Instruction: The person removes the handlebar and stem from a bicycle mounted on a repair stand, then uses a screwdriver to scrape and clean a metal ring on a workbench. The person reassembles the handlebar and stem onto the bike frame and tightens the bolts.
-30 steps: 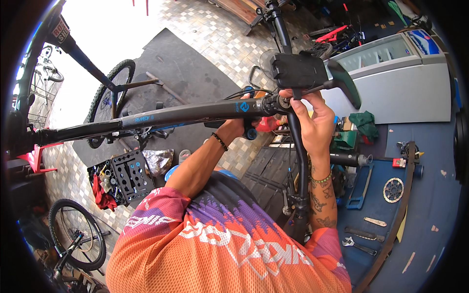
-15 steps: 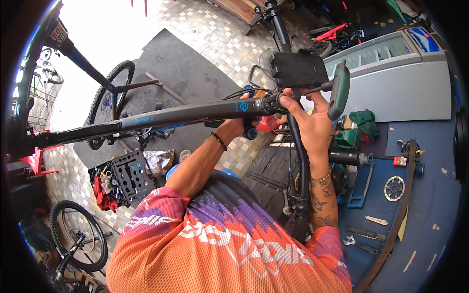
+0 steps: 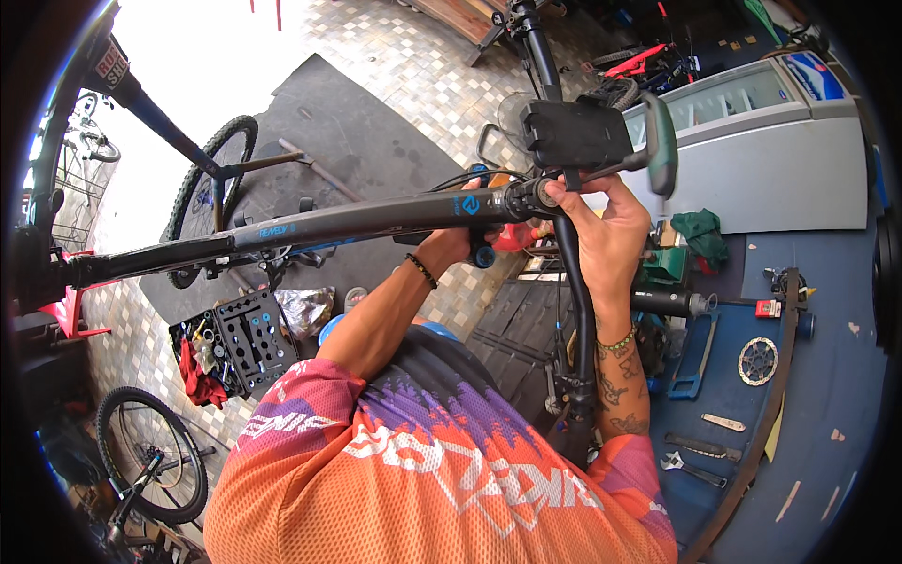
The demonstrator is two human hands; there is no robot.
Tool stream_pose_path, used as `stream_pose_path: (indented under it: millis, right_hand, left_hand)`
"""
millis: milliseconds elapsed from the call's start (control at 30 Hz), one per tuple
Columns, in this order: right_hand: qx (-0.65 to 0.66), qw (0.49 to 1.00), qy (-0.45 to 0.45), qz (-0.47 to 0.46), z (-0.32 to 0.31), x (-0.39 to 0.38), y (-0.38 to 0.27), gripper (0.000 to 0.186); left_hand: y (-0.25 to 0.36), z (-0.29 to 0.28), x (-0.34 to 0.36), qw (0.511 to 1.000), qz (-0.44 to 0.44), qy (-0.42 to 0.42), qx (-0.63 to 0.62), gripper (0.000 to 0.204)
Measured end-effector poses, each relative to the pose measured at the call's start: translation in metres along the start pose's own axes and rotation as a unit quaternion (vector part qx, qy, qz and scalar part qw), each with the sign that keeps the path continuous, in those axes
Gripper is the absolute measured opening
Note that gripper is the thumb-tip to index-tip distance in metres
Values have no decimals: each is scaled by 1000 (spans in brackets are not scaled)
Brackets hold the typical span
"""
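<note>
Across the view runs a dark bike frame (image 3: 362,214) with blue lettering, meeting a black handlebar (image 3: 575,301) at its head end. My right hand (image 3: 606,221) is closed at this joint, thumb against the stem and fingers around the shaft of a green-handled hex key (image 3: 661,146). The key's handle stands out to the right of my fingers; its tip is hidden. Below the frame tube, my left hand (image 3: 451,246) reaches up beside black parts with a blue cap (image 3: 484,256). The tube and these parts hide its fingers. A black phone holder (image 3: 575,133) sits just above my right hand.
At right, a blue bench (image 3: 817,404) carries a hacksaw (image 3: 695,362), a brake rotor (image 3: 757,362) and an adjustable wrench (image 3: 693,470). An open tool case (image 3: 254,343) lies at lower left near a bike wheel (image 3: 150,451). A grey chest freezer (image 3: 770,174) stands behind.
The hex key's green handle has turned and risen slightly, its lower end swinging right. My right hand's fingers have shifted a little at the stem. My left hand stays in place.
</note>
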State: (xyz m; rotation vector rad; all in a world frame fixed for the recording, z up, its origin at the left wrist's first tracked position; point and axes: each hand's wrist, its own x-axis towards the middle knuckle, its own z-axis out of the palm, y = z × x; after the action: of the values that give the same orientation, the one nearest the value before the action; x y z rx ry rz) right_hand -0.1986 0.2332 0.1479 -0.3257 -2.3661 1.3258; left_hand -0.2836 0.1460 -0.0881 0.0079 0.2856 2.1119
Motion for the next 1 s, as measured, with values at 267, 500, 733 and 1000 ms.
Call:
stream_pose_path:
  millis: [267, 500, 733, 1000]
  right_hand:
    - [-2, 996, -48, -78, 0, 3, -5, 15]
    - [54, 995, -60, -59, 6, 1, -14, 10]
    - [-10, 998, -12, -54, 4, 1, -7, 15]
    - [-38, 991, -25, -127, 0, 1, -10, 14]
  left_hand:
    - [0, 2, -1, 1000, -3, 15, -11, 51]
    - [1, 3, -2, 999, -8, 29, -15, 50]
    - [-1, 2, 0, 999, -1, 34, 4, 55]
    - [3, 7, -5, 999, -1, 36, 0, 52]
